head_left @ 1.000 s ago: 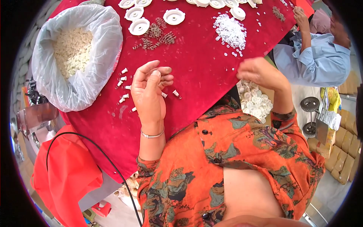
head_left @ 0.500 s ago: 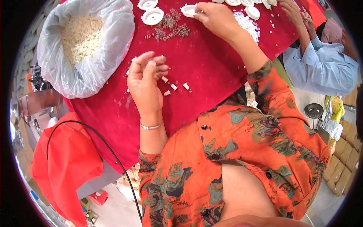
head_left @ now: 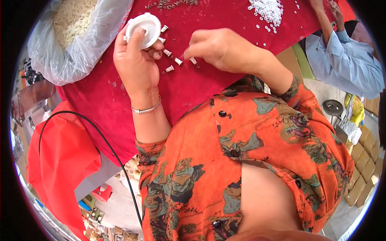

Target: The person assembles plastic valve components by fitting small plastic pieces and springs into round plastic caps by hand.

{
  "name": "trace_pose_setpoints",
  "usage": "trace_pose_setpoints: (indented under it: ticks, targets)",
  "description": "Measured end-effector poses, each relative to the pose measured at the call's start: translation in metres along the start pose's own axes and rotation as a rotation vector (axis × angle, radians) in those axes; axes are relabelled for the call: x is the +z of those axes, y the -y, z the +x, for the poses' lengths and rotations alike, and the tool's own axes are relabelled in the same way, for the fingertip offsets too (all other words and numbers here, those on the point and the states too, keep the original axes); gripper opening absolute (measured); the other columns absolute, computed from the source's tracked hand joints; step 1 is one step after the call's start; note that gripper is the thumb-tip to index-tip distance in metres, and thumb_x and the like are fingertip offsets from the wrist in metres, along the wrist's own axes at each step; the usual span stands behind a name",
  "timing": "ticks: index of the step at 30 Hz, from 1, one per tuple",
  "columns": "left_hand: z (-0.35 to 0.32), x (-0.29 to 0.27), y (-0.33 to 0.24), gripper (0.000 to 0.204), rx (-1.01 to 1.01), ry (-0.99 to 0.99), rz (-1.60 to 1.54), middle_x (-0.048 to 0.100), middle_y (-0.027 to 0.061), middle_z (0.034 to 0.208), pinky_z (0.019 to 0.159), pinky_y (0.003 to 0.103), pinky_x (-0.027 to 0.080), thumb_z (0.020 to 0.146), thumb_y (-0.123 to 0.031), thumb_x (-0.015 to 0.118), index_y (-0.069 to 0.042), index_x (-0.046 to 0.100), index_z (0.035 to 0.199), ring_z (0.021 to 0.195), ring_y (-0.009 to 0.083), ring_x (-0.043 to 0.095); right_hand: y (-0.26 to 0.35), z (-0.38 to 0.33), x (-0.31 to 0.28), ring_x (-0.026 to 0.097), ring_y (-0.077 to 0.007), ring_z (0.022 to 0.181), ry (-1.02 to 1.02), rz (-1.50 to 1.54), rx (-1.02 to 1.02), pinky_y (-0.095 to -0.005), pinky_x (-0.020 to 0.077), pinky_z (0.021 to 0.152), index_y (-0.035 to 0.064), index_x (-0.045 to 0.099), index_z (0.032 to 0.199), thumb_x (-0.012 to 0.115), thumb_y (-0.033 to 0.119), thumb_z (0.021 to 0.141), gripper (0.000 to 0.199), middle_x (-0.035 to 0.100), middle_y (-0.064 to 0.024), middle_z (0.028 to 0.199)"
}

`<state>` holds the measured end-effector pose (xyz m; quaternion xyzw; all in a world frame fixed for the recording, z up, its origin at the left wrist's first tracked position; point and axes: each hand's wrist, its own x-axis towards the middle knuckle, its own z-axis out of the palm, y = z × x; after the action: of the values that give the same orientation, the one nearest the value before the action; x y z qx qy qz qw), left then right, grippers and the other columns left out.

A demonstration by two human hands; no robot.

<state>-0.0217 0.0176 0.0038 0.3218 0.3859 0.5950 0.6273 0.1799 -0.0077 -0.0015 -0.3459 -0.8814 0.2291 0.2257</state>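
Left hand (head_left: 136,64) gripping white round cap (head_left: 142,29) at 11 o'clock, above red tabletop (head_left: 225,12). Right hand (head_left: 219,48) at 12, fingers curled, pinching sth small over white pegs (head_left: 177,61) w/ springs; can't tell what.

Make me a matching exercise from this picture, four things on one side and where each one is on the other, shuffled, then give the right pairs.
Things:
1. white round disc
2. clear plastic bag
3. pile of small white pieces
4. small white parts with springs

Places:
A. far on the red cloth, toward the top right
B. on the cloth between the two hands
C. held in the left hand
D. at the top left, bulging with pale pieces

Pairs: 1-C, 2-D, 3-A, 4-B
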Motion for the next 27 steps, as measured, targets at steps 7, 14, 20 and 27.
trace_pose_setpoints:
  ticks: [7, 14, 20, 27]
  targets:
    - [-0.003, 0.000, 0.003, 0.024, -0.026, 0.071, -0.008, 0.067, 0.0120, 0.087, 0.046, 0.023, 0.046, 0.096, -0.014, 0.048, 0.002, 0.055, 0.112, 0.060, 0.0168, 0.063, -0.005, 0.001, -0.001, 0.061, -0.0269, 0.080, 0.125, -0.105, -0.037, -0.0369, 0.0516, 0.067, 0.0067, 0.065, 0.096, 0.064, 0.003, 0.077, 0.020, 0.057, -0.0078, 0.090]
    - [-0.008, 0.008, 0.003, 0.039, -0.087, 0.143, 0.006, 0.064, 0.0167, 0.104, 0.054, 0.026, 0.053, 0.093, -0.006, 0.037, 0.005, 0.044, 0.129, 0.074, 0.0241, 0.068, 0.017, 0.003, -0.028, 0.061, -0.0155, 0.073, -0.119, 0.506, 0.311, -0.0289, 0.0489, 0.065, 0.0004, 0.064, 0.098, 0.061, 0.009, 0.088, 0.014, 0.063, -0.0068, 0.080]
    - [-0.012, 0.012, 0.012, 0.042, 0.016, 0.216, 0.160, 0.061, 0.0127, 0.113, 0.072, 0.030, 0.061, 0.090, 0.002, 0.047, 0.001, 0.045, 0.132, 0.096, 0.0180, 0.064, 0.020, 0.016, -0.033, 0.058, -0.0075, 0.062, -0.258, 0.657, 0.440, -0.0232, 0.0461, 0.056, -0.0014, 0.064, 0.097, 0.059, 0.013, 0.092, 0.016, 0.062, -0.0030, 0.073]
    - [-0.014, 0.017, 0.014, 0.041, 0.027, 0.267, 0.167, 0.060, 0.0110, 0.114, 0.075, 0.028, 0.060, 0.091, 0.004, 0.047, 0.001, 0.046, 0.131, 0.098, 0.0163, 0.063, 0.017, 0.019, -0.022, 0.057, -0.0053, 0.059, -0.317, 0.402, 0.376, -0.0209, 0.0433, 0.052, 0.0002, 0.064, 0.094, 0.059, 0.013, 0.092, 0.014, 0.060, 0.0000, 0.071]
